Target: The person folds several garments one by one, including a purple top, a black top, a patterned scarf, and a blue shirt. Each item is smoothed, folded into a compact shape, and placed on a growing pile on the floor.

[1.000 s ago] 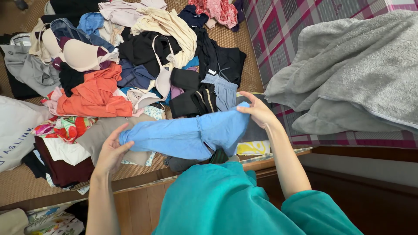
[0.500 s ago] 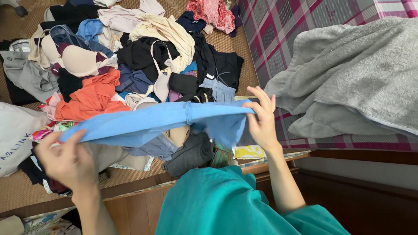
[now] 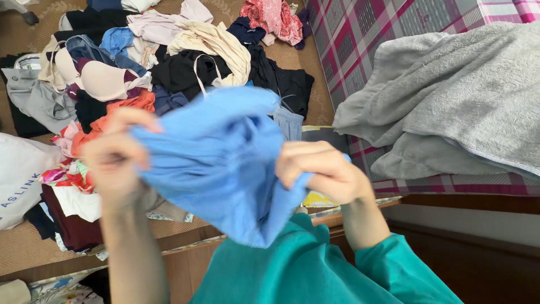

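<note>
A light blue garment (image 3: 225, 152) hangs bunched in front of me, lifted off the pile. My left hand (image 3: 112, 160) grips its left edge, blurred by motion. Gripping the right side, my right hand (image 3: 320, 171) has its fingers curled into the cloth. Both hands are close together, above the edge of the wooden platform (image 3: 185, 247). My teal sleeve (image 3: 394, 270) shows at the bottom.
A large heap of mixed clothes (image 3: 169, 62) covers the woven mat behind the garment, with an orange piece (image 3: 132, 104) and black items. A grey towel (image 3: 461, 95) lies on a checked mattress (image 3: 360, 34) at right. A white bag (image 3: 19, 180) sits at left.
The blue garment went from lying stretched on the pile to being raised and gathered. Both hands lifted toward me and came closer together.
</note>
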